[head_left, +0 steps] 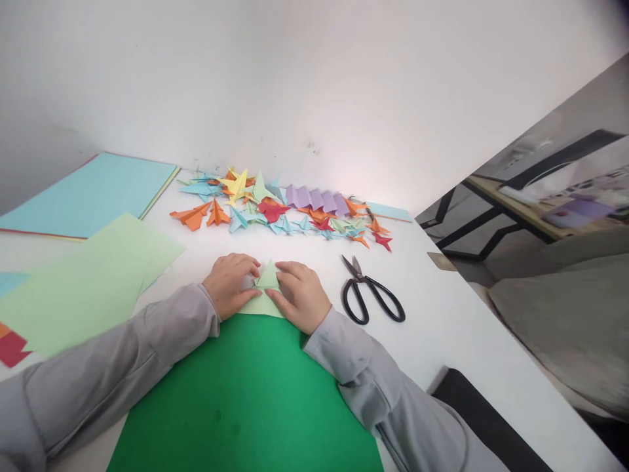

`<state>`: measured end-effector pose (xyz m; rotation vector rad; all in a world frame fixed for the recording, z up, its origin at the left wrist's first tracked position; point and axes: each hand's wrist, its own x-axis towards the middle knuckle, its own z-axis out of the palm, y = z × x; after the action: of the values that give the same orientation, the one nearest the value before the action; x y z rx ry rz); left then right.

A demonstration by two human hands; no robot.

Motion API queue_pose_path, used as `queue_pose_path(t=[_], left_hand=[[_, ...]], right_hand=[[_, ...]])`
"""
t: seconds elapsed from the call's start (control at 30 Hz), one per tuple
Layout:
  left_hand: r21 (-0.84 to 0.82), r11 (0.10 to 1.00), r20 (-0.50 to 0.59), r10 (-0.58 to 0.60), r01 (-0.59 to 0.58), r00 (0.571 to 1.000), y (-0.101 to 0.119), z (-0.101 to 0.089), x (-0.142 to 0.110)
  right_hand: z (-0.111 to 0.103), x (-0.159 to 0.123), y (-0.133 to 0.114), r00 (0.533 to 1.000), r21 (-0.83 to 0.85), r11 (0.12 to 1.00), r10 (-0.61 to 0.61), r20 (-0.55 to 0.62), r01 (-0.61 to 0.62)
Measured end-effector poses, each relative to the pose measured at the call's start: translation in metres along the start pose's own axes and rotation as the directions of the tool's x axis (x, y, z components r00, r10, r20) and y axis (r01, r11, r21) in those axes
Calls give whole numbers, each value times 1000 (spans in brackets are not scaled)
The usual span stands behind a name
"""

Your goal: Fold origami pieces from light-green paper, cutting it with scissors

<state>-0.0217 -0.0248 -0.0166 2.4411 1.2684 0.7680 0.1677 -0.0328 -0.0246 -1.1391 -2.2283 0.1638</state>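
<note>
A pale green sheet of paper [268, 275], folded to a point at its far end, lies at the far edge of the green mat [246, 393]. My left hand [232, 285] grips its left side, thumb and fingers bent onto the paper. On the right side my right hand [302, 295] does the same, with its thumb near the middle crease. Both thumbs press close together below the pointed part. Parts of the paper are hidden under the fingers. Black-handled scissors [366, 288] lie to the right of my right hand, blades partly apart.
Many folded paper shapes [275, 211] spread along the wall. Light green sheets [98, 282] and a stack topped with blue paper [93, 193] lie at left, beside red scraps [12, 347]. A black flat object [476, 419] rests at right, near the table edge.
</note>
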Motion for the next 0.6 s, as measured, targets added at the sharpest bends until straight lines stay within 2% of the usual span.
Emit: queue_pose_path(t=[0.07,0.1,0.17,0.27,0.4,0.47,0.53,0.6], left_hand=[[-138,990,-17,-44,41,999,2,-1,0],[-235,969,-25,-83,74,996,3,-2,1],[-444,883,-29,-186,154,982,8,-5,4],[-702,673,8,-317,231,949,17,-10,12],[-919,325,37,-487,221,872,21,-13,25],[-965,179,63,-551,192,832,19,-11,28],[-982,87,89,-575,169,813,17,-7,28],[-984,32,125,-561,173,818,16,-3,27]], right_hand=[[2,1,-1,1000,166,986,27,-1,-27],[3,2,-2,997,267,961,78,0,-75],[4,5,-5,972,474,852,233,42,-224],[2,14,-11,894,740,560,432,124,-373],[-2,28,-20,770,927,184,621,148,-327],[0,30,-24,733,962,30,654,187,-272],[4,29,-26,758,975,-35,622,195,-222],[10,26,-27,774,969,-3,601,200,-248]])
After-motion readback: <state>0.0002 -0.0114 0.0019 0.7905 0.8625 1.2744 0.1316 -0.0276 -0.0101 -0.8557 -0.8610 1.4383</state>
